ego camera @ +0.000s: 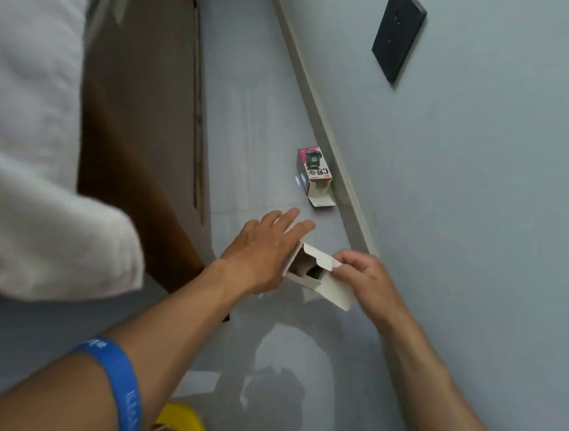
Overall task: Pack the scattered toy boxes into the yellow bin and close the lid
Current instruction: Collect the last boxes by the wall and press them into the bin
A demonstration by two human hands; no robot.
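An open white toy box point(318, 280) is held above the grey floor near the wall. My left hand point(263, 248) lies along its left side with straight fingers. My right hand point(362, 273) pinches the box's open end flap. Something dark shows inside the box. A second toy box point(315, 176), pink with a green picture and its end flap open, lies on the floor against the skirting board further ahead. A corner of the yellow bin point(185, 425) shows at the bottom edge, beside my left forearm.
A bed with white bedding point(26, 124) and a brown wooden frame point(140, 116) fills the left. The grey wall point(484, 198) with a black panel point(399, 33) runs along the right. A narrow strip of floor point(251, 109) lies between them.
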